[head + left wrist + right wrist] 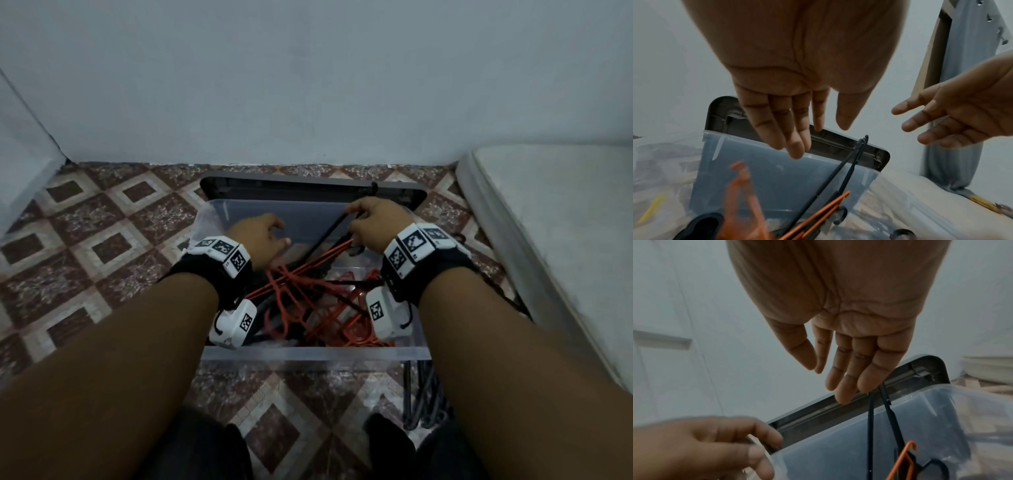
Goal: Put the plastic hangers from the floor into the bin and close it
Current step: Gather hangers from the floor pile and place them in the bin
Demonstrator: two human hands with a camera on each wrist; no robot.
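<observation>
A clear plastic bin (315, 353) stands on the tiled floor, holding a tangle of orange hangers (308, 294). A pair of black hangers (329, 233) leans up out of it to the far rim. The grey lid (308, 186) stands behind the bin against the wall. My left hand (263, 233) hovers open over the bin's far left, fingers straight (813, 123), holding nothing. My right hand (373, 219) is open too, its fingertips (828, 379) just above the black hangers' tips (890, 415). More black hangers (424, 401) lie on the floor by the bin's near right corner.
A white mattress (548, 222) lies along the right, close to the bin. A pale wall (308, 85) rises right behind the lid. A white panel (20, 154) stands at the far left. My knees (205, 452) are at the bottom edge.
</observation>
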